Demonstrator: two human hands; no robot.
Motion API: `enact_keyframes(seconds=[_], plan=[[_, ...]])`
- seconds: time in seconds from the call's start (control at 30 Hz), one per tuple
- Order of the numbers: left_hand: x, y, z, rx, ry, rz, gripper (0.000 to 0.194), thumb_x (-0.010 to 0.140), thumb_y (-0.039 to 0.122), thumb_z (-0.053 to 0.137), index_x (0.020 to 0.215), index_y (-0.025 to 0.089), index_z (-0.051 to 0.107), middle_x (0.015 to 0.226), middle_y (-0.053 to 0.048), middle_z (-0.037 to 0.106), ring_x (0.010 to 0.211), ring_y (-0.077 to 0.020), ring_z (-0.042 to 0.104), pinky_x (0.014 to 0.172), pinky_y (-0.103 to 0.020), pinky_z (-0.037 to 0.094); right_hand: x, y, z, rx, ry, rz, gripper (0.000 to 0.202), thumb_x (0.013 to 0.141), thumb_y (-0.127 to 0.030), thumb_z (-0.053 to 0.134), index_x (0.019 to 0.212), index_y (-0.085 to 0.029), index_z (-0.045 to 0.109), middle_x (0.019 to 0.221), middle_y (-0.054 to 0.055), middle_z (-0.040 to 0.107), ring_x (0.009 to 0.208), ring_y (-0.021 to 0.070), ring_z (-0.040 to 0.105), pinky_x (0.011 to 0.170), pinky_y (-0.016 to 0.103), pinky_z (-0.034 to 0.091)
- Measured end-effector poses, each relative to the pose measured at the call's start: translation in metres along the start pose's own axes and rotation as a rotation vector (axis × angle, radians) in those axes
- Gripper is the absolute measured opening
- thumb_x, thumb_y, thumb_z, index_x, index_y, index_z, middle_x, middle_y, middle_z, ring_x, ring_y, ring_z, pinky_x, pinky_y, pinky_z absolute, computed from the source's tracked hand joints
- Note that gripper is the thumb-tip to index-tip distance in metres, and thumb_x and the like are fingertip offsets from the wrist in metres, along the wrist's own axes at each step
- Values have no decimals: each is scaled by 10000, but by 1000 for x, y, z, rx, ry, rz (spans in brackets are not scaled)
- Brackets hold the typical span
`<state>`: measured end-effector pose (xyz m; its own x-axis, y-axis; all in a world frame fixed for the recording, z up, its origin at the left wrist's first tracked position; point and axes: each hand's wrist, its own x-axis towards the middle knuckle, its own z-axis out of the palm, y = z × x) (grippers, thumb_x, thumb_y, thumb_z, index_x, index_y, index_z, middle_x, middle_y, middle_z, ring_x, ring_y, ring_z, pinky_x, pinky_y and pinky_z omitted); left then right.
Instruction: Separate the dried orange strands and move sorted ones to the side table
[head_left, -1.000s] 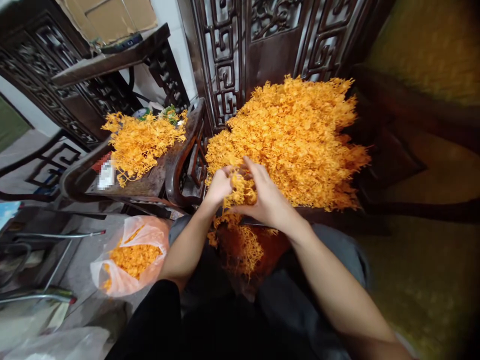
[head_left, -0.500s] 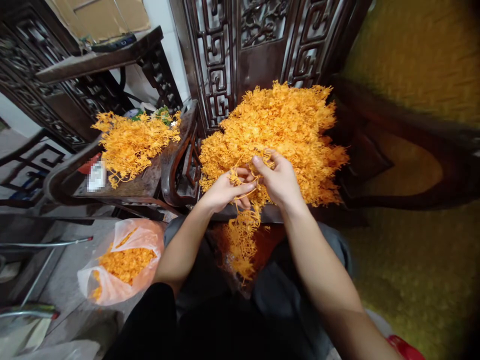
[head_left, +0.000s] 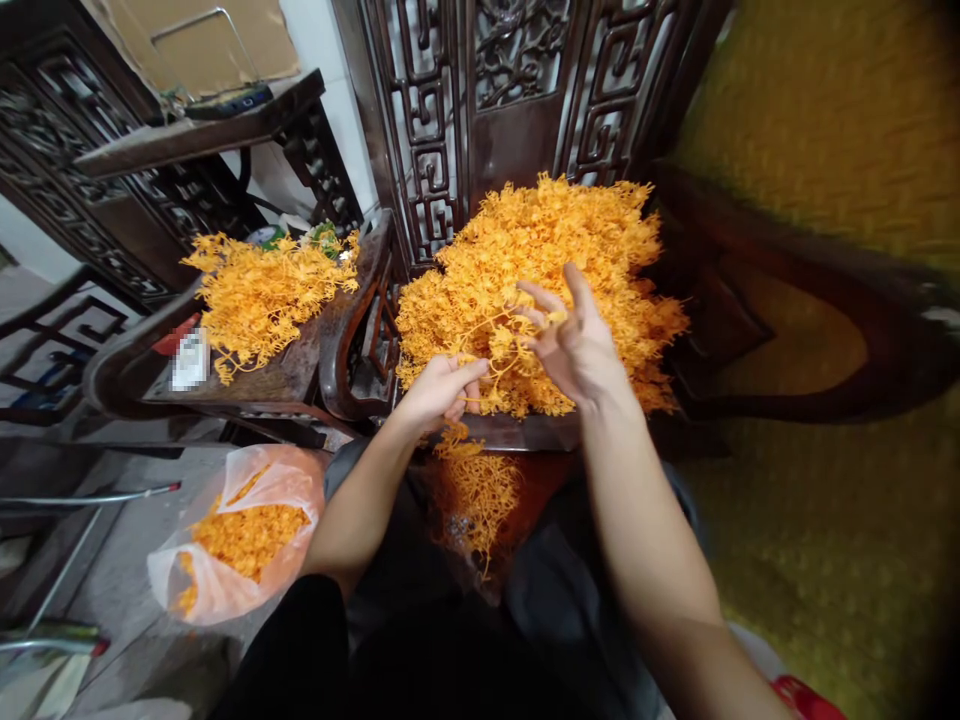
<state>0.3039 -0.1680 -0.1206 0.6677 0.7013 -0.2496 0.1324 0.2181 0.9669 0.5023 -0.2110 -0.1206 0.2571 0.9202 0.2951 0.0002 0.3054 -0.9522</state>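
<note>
My left hand (head_left: 441, 390) is closed, thumb against fingers, on a thin orange artificial flower sprig (head_left: 504, 345) whose branches reach toward the right. Beside its tips, my right hand (head_left: 583, 345) has its fingers spread apart; a strand may still touch them. Below my left hand hangs a bunch of orange sprigs (head_left: 486, 490) in front of the seat edge, between my knees; whether the fingers hold it too is hidden. Directly behind both hands rises a large heap of the same orange sprigs (head_left: 555, 230) on a dark wooden seat.
To the left, a smaller orange pile (head_left: 270, 300) lies on a wooden side table (head_left: 277, 375). On the floor stands a translucent plastic bag (head_left: 289, 555) with loose orange pieces inside. A carved wooden backrest (head_left: 517, 135) closes the far side; a curved armrest (head_left: 810, 400) is at right.
My right hand has moved away from my left, up and to the right, and its fingers have spread. My left hand has shifted slightly left and lower with the sprig; the hanging bunch has dropped a little.
</note>
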Motion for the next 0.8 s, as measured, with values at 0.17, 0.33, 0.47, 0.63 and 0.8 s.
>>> enact_keyframes(seconds=[0.17,0.33,0.47,0.63,0.8], plan=[[-8,4,-8,190,-76,-89,438,910,571,629,702,185,633,431,30,561,263,-47,322,338,-219,208,-1,-12,-21,-153,106,-45,805,916,-806,450,1610,-428,295,1569,124,476,1254,261,628,823,375,587],[-13,6,-16,359,-174,-114,508,914,622,598,662,182,597,465,20,561,313,-49,349,349,-210,226,4,-25,-16,-382,-138,24,593,920,-661,611,1350,-258,683,1243,111,720,1008,245,695,845,401,574],[-16,11,-20,477,-209,-53,535,936,672,517,743,182,606,485,43,535,379,-66,431,402,-195,315,16,-41,-19,-610,-238,-25,451,919,-587,646,1071,-187,790,1027,82,767,856,206,683,811,350,528],[-17,12,-25,490,-214,-15,588,979,691,394,773,186,611,495,44,517,410,-90,483,436,-214,372,22,-57,-28,-669,-391,20,529,931,-638,587,1157,-180,725,947,61,732,727,162,617,690,304,459],[-15,10,-27,477,-145,-25,590,975,698,396,732,198,594,485,33,522,385,-95,453,403,-233,325,7,-54,-15,-874,-391,8,519,1033,-611,376,786,-197,571,757,39,634,703,164,559,698,313,385]])
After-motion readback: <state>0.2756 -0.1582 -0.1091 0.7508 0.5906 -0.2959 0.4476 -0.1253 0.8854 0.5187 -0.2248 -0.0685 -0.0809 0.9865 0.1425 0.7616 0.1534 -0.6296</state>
